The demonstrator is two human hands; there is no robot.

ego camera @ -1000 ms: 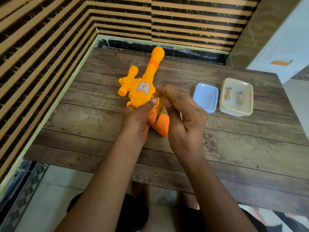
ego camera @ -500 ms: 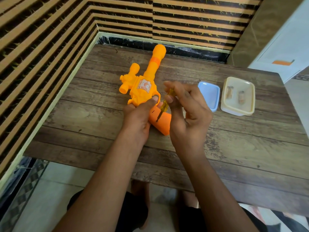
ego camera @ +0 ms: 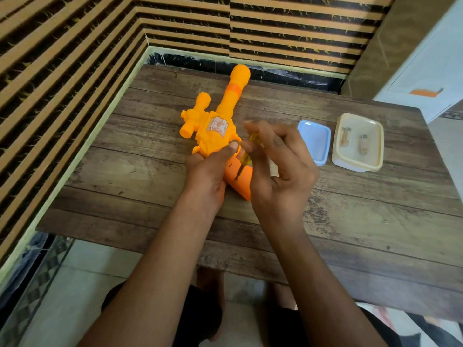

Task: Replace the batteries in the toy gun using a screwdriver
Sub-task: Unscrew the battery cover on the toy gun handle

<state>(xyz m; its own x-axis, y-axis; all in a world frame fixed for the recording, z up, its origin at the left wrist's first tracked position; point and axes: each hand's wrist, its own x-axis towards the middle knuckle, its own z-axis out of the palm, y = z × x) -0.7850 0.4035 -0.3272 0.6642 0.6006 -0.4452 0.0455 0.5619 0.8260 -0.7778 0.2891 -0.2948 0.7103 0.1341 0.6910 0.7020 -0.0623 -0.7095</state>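
An orange-yellow toy gun lies on the wooden table, barrel pointing away from me. My left hand grips its body where the darker orange handle begins. My right hand holds a small yellow-handled screwdriver between thumb and fingertips, its other fingers spread. The dark tip rests on the handle. Two batteries lie in a cream container to the right.
A light blue lid lies between the gun and the cream container. Striped walls close in the table's left and far sides. A white cabinet stands at the far right. My knees show below the near table edge.
My right hand's fingers have opened out around the screwdriver handle, turning it while the tip stays on the gun's handle. The left hand and gun keep their place.
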